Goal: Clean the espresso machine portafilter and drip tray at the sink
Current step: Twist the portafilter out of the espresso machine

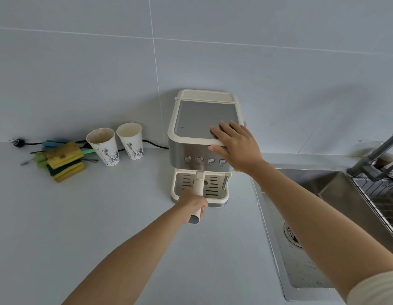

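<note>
1. Bracing the espresso machine (pixel 204 128) with my right hand (pixel 235 146), flat on top, so it won't slide.
2. Left hand (pixel 192 204) wraps the portafilter (pixel 199 186) handle, seemingly locked in above the drip tray (pixel 221 197); sink (pixel 329 190) at 3 o'clock.

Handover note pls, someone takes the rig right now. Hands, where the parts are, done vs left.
Left hand: grips the portafilter by the end of its handle, which points out from the front of the machine.
Right hand: flat, pressing on top of the espresso machine, steadying it.
Drip tray: seated in the machine base, under the portafilter.
Sink: to the right of the machine.
Sponges: on the counter to the left.
Done: nothing washed; both parts are at the machine.
Left: free the portafilter, pull the tray, and clean both at the sink.
</note>
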Motion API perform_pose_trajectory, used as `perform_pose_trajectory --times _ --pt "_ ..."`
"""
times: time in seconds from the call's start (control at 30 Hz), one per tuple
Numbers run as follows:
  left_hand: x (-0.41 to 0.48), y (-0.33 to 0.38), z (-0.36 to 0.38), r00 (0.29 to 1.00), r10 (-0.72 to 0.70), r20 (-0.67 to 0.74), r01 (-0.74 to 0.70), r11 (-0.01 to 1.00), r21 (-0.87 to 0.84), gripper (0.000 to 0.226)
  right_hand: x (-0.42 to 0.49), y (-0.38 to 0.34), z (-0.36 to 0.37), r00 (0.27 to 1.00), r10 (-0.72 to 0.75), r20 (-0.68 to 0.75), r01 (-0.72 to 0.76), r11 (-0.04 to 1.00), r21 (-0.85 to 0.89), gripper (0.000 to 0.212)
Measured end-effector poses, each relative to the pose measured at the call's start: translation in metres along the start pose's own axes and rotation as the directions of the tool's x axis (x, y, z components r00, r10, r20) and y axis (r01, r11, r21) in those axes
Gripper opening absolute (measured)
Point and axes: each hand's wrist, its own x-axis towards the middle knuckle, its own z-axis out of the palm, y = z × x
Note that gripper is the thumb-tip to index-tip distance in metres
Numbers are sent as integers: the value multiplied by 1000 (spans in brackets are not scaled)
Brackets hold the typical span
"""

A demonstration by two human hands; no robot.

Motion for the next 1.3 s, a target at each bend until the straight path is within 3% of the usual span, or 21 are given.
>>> perform_pose_trajectory --times 0.63,0.83,1.07,1.3 --pt "8 -4 -14 998 26 58 -26 1000 14 33 1 6 8 963 -95 -251 85 995 -50 62" --pt "16 -4 -45 989 40 143 -62 985 158 21 1 6 10 961 -83 -265 76 996 -37 62" --pt "36 11 -93 960 36 278 -145 912 383 23 0 4 8 963 -81 -259 76 997 -30 63" --pt "57 18 -114 932 50 359 -223 859 460 24 0 6 7 979 -70 -192 68 998 -13 64"
